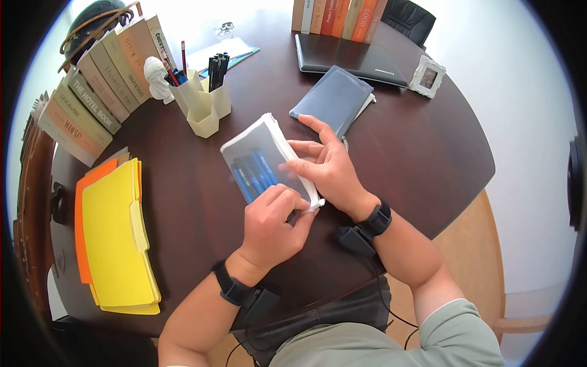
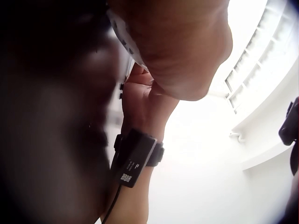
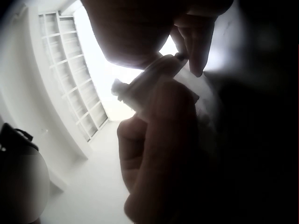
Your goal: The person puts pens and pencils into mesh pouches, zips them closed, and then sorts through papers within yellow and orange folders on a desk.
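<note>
A clear zip pouch [image 1: 251, 137] with a white zipper edge is tilted over the desk, with several blue pens [image 1: 257, 171] inside it. My left hand [image 1: 275, 223] pinches the near corner of the pouch, at the end of the zipper, with its fingers curled in. Along the zipper side, my right hand [image 1: 333, 171] holds the pouch edge between thumb and fingers, its index finger reaching out beyond it. The right wrist view is dark, but the zipper end [image 3: 156, 77] shows between the hands. In the left wrist view my left hand [image 2: 182, 46] fills the top.
A blue-grey zip pouch [image 1: 333, 98] lies just beyond my right hand, in front of a closed laptop [image 1: 348, 64] and a white picture frame [image 1: 427, 77]. A pen holder [image 1: 202, 110] stands at the back left near books [image 1: 98, 98]. Yellow folders [image 1: 113, 238] lie left.
</note>
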Tool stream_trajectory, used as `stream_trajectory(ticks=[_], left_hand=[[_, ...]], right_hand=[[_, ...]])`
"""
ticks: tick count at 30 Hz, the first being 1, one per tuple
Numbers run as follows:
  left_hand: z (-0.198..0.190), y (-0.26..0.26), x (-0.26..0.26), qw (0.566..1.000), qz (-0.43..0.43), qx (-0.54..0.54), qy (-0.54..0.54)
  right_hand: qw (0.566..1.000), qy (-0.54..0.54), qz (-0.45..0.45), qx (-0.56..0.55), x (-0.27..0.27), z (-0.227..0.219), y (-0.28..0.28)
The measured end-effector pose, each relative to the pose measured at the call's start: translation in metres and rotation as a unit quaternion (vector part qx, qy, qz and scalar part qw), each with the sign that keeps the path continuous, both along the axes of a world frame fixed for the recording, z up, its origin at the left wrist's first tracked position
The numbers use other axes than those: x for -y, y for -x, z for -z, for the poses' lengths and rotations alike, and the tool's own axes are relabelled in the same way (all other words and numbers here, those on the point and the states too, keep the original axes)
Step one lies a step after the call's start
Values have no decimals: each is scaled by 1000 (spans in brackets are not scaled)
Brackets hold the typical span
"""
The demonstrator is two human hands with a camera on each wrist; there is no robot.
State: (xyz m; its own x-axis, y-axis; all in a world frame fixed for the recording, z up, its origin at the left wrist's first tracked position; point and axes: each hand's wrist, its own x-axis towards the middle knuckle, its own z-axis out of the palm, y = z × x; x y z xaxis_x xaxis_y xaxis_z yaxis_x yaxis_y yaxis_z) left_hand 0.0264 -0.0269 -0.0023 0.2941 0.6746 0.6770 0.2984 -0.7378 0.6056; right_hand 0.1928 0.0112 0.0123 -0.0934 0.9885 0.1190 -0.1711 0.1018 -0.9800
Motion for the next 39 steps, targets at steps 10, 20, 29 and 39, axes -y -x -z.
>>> stream_trajectory(ticks=[10,20,29,39], left_hand=[[-7,3,-6,989,-129,36,57],[6,6,-24,858,-79,367,349],[-13,11,-24,634,280,450,564],[-4,15,-27,647,228,461,563]], right_hand=[[999,-5,-16,29,-4,-4,-9],[999,-52,-2,-5,2,-18,-14],[990,-59,-51,-116,6,-23,-24],[959,15,-77,-272,2,-23,-24]])
